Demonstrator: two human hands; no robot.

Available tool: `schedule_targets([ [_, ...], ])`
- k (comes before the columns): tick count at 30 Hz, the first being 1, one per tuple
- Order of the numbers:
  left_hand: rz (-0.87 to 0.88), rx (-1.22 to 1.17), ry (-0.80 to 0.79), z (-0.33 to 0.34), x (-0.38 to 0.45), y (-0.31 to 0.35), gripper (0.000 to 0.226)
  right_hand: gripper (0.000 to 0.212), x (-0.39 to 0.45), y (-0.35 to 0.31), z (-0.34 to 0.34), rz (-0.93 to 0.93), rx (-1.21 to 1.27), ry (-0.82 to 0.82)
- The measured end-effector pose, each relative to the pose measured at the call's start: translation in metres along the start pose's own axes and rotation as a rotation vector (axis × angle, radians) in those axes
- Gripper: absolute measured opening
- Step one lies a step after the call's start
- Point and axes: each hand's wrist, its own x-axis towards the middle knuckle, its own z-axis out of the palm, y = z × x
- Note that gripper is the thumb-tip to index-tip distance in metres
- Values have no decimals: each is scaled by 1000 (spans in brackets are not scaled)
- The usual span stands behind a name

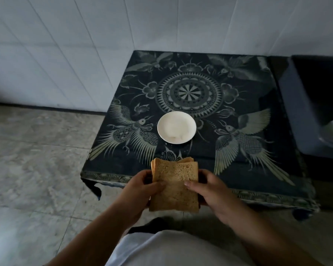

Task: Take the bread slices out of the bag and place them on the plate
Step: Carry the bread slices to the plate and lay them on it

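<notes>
Low table [258, 191], dark bird-patterned cloth, against tiled wall. Stack of bread slices [174, 186] held above near table edge, left hand [140, 191] and right hand [210, 191] gripping opposite sides. Small white plate [176, 127] beyond, mid-table, bare.

Bare cloth [248, 93] all around the plate [176, 127]

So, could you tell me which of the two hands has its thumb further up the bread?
The left hand; its thumb lies slightly higher on the bread slices than the right hand.
</notes>
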Motion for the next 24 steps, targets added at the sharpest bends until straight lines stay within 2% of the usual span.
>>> schedule_targets([
  [12,-40,91,-48,2,102,53,33,31,70,-40,-10,2,28,111],
  [14,-54,133,-63,-10,144,67,36,30,109,-52,-12,42,43,145],
  [18,-38,153,-55,-13,176,79,43,30,142,-61,-12,72,54,186],
  [21,-37,165,-54,-18,208,91,40,21,173,-69,-13,104,57,233],
  [24,-36,198,-43,-18,234,100,36,21,203,-75,-17,118,29,279],
])
